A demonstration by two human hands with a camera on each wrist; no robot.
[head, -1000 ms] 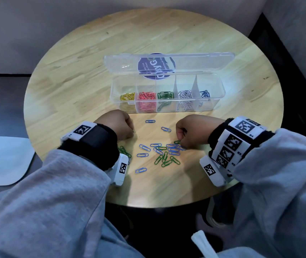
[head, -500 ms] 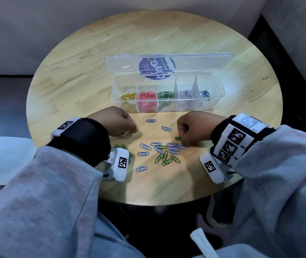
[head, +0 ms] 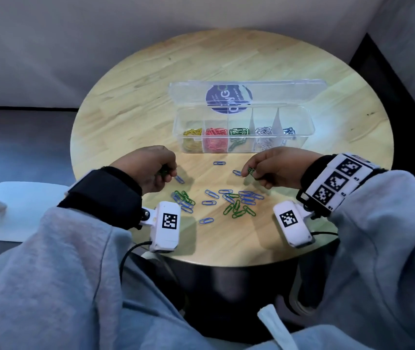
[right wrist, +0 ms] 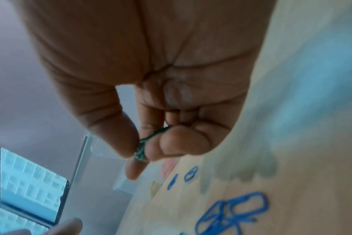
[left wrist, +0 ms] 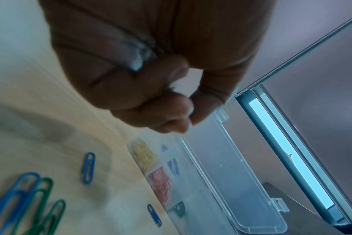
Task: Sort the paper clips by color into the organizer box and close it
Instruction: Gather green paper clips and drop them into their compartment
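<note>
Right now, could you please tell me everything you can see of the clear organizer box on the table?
The organizer box is a long, clear plastic case that sits flat on the round wooden table, beyond both hands. Its hinged lid stands open toward the far side and bears a round dark-blue label. Dividers split it into five compartments, left to right: yellow, red, green, silver and blue clips. Neither hand touches it.

A round, pale wooden bench (head: 151,102) stands in a corner between plain grey walls (head: 75,46), a dark strip (head: 388,79) running down the right one. The floor (head: 19,142) is dark grey. A white seat (head: 22,210) sits to the left. A bright window (left wrist: 287,152) lets in cool bluish daylight.
</note>
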